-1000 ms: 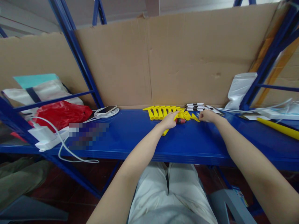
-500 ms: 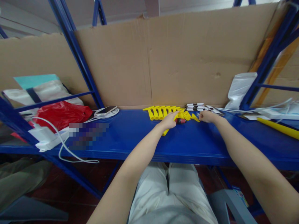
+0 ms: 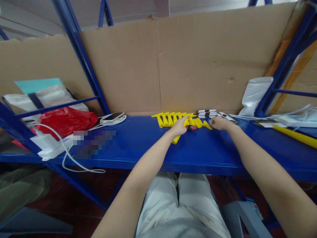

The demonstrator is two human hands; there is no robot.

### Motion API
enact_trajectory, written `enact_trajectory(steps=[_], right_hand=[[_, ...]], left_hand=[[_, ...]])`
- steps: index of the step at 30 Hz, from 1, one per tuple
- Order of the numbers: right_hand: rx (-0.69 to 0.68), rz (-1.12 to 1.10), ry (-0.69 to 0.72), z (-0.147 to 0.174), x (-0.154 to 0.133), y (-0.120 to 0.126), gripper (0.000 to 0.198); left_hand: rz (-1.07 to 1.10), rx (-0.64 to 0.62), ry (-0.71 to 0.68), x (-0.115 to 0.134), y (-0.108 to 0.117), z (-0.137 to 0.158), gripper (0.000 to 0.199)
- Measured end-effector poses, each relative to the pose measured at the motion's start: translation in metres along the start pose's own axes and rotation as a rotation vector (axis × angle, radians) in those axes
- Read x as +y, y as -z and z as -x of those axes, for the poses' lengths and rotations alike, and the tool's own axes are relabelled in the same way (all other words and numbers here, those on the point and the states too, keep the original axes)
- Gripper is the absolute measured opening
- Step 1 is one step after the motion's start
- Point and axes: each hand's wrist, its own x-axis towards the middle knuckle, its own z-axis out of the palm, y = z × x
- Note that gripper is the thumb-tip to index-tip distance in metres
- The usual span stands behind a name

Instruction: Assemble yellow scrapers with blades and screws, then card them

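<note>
Hands first: your left hand lies over the near end of a row of yellow plastic pieces at the back of the blue shelf, fingers curled down onto one of them, though you cannot tell from this view whether the grip is fully closed; a yellow piece pokes out under the wrist, lying on the shelf; your right hand rests just beside the right end of the row, loosely curled, and whether it pinches anything is hidden; between the two hands sits a small red and black part, touching the shelf and just off your left fingertips.

Judging by this, you are in the picking step, sorting through the yellow pieces; the next move calls for a clean pinch on one piece without nudging its neighbours, since they lie packed side by side.

Counts, as far as they show: yellow pieces, about five upright-looking T shapes on the left and a fanned bunch on the right too crowded to number; one stack of flat white and black cards behind them; one phone on a coiled white cable; one red bag; one white pouch.
</note>
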Motion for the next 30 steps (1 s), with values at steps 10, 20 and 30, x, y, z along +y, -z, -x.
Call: enact_trajectory(steps=[10,20,30], right_hand=[[0.313,-0.421,0.13,-0.004,-0.012,0.002,0.009],[0.368,-1.067,0.395,0.004,-0.048,0.005,0.019],[0.382,-1.067,0.407,0.003,-0.052,0.001,0.02]], left_hand=[[0.474,0.004,0.202,0.006,-0.005,-0.002,0.088],[0.828,-0.132,0.238,0.007,-0.003,-0.002,0.09],[0.839,-0.18,0.253,0.009,-0.004,0.0,0.093]])
